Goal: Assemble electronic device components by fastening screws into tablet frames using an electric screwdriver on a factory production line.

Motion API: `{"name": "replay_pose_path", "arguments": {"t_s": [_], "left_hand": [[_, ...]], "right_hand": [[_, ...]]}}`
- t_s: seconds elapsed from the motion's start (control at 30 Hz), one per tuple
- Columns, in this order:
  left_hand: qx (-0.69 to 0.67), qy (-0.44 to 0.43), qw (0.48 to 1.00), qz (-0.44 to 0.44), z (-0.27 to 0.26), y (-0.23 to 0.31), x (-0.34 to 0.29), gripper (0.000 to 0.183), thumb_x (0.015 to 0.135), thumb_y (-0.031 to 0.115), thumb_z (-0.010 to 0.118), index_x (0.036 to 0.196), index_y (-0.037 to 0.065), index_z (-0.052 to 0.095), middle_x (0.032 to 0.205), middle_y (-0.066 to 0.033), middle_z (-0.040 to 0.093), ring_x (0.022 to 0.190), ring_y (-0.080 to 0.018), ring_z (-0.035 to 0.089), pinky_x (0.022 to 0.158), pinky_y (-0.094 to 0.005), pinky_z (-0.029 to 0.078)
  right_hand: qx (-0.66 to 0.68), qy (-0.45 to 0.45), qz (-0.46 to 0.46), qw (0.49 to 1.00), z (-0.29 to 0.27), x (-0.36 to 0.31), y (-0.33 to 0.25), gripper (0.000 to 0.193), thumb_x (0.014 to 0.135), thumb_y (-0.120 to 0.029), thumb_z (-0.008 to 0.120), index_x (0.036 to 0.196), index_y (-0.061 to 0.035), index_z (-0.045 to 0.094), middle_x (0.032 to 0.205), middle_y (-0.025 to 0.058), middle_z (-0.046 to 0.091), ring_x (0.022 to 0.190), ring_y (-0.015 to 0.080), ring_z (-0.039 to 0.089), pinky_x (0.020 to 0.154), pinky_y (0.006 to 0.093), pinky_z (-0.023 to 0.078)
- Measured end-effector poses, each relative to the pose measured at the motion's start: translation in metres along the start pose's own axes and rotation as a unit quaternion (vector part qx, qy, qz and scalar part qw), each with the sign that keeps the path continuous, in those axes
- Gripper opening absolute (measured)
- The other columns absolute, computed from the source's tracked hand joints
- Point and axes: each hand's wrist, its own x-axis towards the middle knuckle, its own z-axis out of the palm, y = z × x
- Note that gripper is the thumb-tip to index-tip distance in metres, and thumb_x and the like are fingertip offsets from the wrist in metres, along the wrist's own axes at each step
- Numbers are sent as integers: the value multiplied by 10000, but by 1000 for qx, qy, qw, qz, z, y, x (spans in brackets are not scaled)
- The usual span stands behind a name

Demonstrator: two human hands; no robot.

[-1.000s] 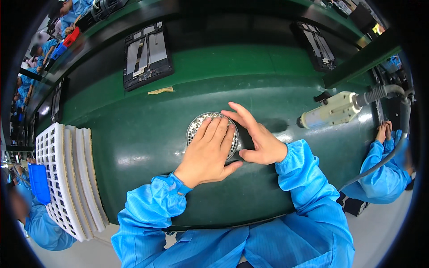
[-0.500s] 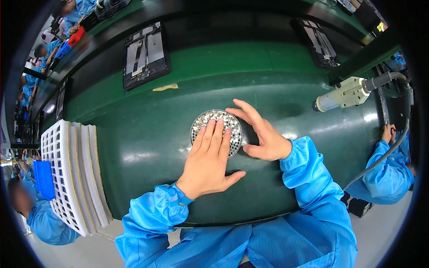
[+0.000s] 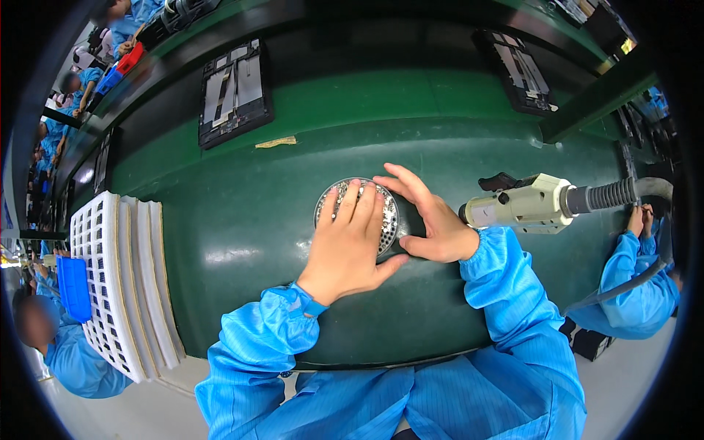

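On the green table before me lies a round clear-rimmed dish, its holed surface strewn with small shiny metal pieces too tiny to name. My left hand rests flat over it, fingers slightly spread and covering much of the pieces. At the dish's right edge is my right hand, thumb and forefinger apart along the rim; whether they touch it I cannot tell. A cream-coloured handheld power tool with a black lever and ribbed hose lies close to the right of my right wrist.
A stack of white gridded foam trays stands at left, a blue bin against it. Two black device housings lie on the far strip, with a yellowish scrap nearby. A green post rises at right; co-workers sit around.
My left hand has slid forward over the dish, its fingertips now at the far rim. The cream power tool has swung left and nearer to my right hand, which has barely moved.
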Motion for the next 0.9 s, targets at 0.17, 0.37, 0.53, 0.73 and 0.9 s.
{"name": "replay_pose_path", "arguments": {"t_s": [0.17, 0.37, 0.53, 0.73, 0.9], "left_hand": [[8, 15, 999, -31, 4, -3, -3, 824, 779, 528, 651, 1244, -140, 521, 1342, -333, 455, 1319, -435, 396, 1122, -520, 272], [15, 9, 996, -84, 5, 16, -12, 800, 802, 470, 675, 1262, -156, 486, 1368, -361, 405, 1303, -499, 390, 1094, -530, 321], [2, 7, 997, -81, 8, 24, -6, 837, 819, 477, 663, 1318, -152, 427, 1393, -375, 371, 1341, -511, 332, 1107, -558, 284], [-3, -13, 998, -67, 15, 23, 3, 892, 812, 513, 658, 1359, -141, 395, 1448, -347, 337, 1384, -469, 304, 1137, -543, 234], [-57, -53, 997, -10, 13, 37, 0, 910, 806, 531, 655, 1391, -113, 389, 1469, -323, 334, 1409, -433, 293, 1153, -507, 224]], "right_hand": [[12, 4, -19, 1000, -4, -2, 6, 989, 666, -7, 642, 1517, -75, 142, 1442, 238, 430, 1301, 395, 466, 1069, 403, 383], [33, 0, -5, 999, -13, -5, 7, 978, 674, 25, 626, 1520, -73, 145, 1461, 218, 414, 1335, 345, 430, 1102, 390, 326], [60, -10, 22, 998, -17, -7, 7, 973, 670, 68, 595, 1523, -67, 146, 1488, 199, 387, 1394, 293, 369, 1148, 379, 256], [78, -6, 23, 997, -21, -10, 13, 968, 669, 79, 588, 1522, -65, 154, 1484, 200, 392, 1407, 297, 353, 1150, 380, 249], [61, -7, 23, 998, -25, -12, 14, 969, 668, 91, 583, 1522, -68, 154, 1482, 198, 394, 1421, 307, 331, 1151, 383, 235]]}}
